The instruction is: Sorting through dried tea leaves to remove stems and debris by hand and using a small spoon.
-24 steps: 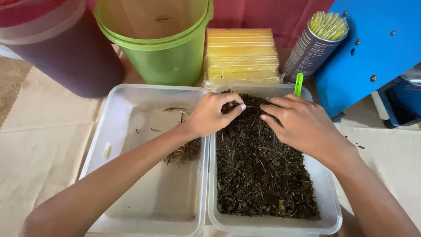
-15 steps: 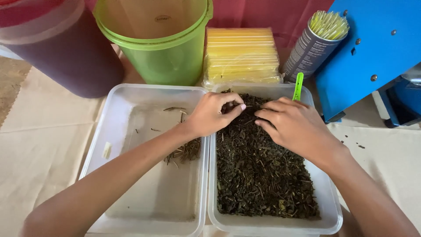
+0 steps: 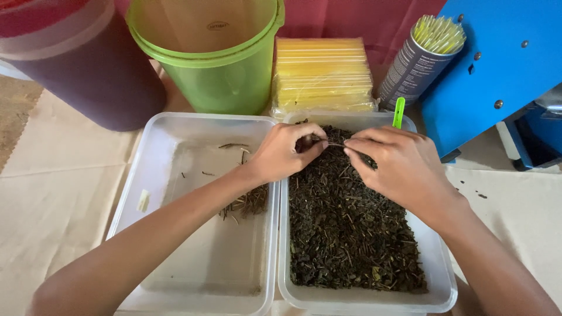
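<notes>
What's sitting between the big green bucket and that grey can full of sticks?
In the head view, a stack of yellow packets in clear wrap lies between the green bucket and the grey can, just behind the tray of dried leaves.

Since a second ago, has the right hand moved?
Yes, slightly. The right hand slid left toward the left hand, judged against the green stick at the tray's far rim; their fingertips nearly meet.

trays: tray of dried leaves [image 3: 351, 234] at 5 o'clock, tray with stems [image 3: 193, 234] touching it at 7
hands: left hand [image 3: 284, 152] and right hand [image 3: 398, 169] over the leaves
behind: bucket [image 3: 216, 64] at 11, stack of packets [image 3: 322, 73] at 12, can of straws [image 3: 418, 61] at 1
</notes>
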